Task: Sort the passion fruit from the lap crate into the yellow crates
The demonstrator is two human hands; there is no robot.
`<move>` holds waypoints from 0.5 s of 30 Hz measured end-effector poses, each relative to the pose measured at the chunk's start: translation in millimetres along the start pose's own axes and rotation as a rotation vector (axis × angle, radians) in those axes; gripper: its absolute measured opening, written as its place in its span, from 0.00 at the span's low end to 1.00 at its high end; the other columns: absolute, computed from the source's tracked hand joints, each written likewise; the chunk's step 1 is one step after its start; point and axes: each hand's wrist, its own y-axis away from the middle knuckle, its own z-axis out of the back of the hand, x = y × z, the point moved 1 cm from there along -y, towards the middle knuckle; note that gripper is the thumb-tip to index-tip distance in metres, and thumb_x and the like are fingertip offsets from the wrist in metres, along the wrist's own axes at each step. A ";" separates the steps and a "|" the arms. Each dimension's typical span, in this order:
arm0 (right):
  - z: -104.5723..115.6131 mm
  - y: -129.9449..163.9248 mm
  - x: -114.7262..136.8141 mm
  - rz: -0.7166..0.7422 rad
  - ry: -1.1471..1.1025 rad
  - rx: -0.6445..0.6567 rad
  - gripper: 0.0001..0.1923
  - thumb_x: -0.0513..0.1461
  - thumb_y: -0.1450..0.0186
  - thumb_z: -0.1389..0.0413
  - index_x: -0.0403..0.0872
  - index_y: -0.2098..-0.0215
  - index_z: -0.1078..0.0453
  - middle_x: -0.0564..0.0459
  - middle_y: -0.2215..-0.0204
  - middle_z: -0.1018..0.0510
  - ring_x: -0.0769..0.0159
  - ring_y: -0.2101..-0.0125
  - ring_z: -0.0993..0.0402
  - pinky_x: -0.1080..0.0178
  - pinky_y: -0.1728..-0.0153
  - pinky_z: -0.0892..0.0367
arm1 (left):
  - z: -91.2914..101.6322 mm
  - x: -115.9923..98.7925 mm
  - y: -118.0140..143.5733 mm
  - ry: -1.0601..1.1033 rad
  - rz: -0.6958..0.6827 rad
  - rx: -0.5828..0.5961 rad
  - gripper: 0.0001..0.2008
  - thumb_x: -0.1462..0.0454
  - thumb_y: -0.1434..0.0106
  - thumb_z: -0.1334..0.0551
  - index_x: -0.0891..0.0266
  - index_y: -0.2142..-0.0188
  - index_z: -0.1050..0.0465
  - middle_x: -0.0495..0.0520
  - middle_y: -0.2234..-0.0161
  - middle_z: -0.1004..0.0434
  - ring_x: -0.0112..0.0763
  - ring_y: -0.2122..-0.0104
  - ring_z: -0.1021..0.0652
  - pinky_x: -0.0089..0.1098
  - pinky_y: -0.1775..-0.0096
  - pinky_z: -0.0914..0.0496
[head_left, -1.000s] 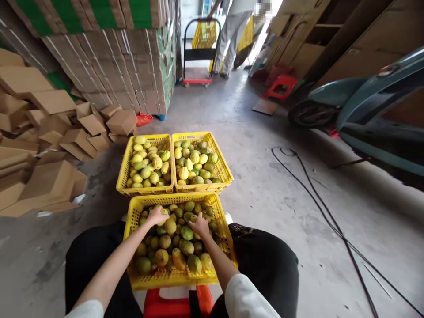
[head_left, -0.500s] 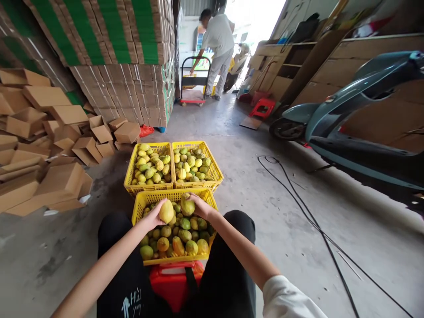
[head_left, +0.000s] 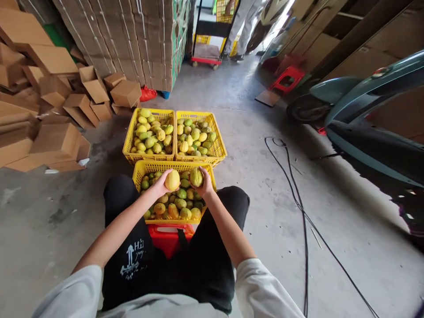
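Note:
My left hand holds a yellow fruit above the near yellow crate, which rests between my knees on a red stool and is full of yellow-green fruit. My right hand grips a greener fruit beside it, over the crate's far rim. Two more yellow crates of fruit stand side by side on the floor just beyond, the left crate and the right crate.
Loose cardboard boxes lie heaped at the left, with tall stacks of flat cartons behind. A teal scooter stands at the right, a black cable runs over the concrete floor. A person stands by a trolley far back.
Both hands were down among the fruit in the near crate; each has lifted one fruit out and now holds it above the crate. The camera view has pulled back.

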 end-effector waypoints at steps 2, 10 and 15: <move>-2.3 0.2 -2.2 -0.016 0.018 -0.030 0.18 0.55 0.44 0.39 0.51 0.69 0.32 0.52 0.76 0.24 0.56 0.66 0.21 0.61 0.74 0.26 | 0.4 -2.2 -3.6 0.031 -0.009 -0.062 0.10 0.57 0.33 0.39 0.62 0.61 0.30 0.53 0.73 0.24 0.36 0.75 0.20 0.36 0.71 0.22; -12.0 6.6 -18.4 -0.097 0.027 -0.032 0.18 0.54 0.47 0.36 0.52 0.69 0.31 0.52 0.73 0.22 0.55 0.65 0.22 0.58 0.69 0.23 | 5.3 1.2 -9.8 0.081 0.014 -0.020 0.15 0.53 0.35 0.38 0.64 0.65 0.29 0.57 0.75 0.24 0.34 0.77 0.22 0.31 0.75 0.24; -11.4 8.9 -20.2 -0.129 0.051 0.069 0.20 0.54 0.48 0.35 0.51 0.66 0.30 0.52 0.72 0.22 0.54 0.65 0.21 0.59 0.70 0.24 | 5.0 1.8 -7.5 0.168 -0.025 -0.090 0.12 0.55 0.34 0.41 0.62 0.65 0.30 0.53 0.76 0.26 0.32 0.78 0.23 0.31 0.74 0.24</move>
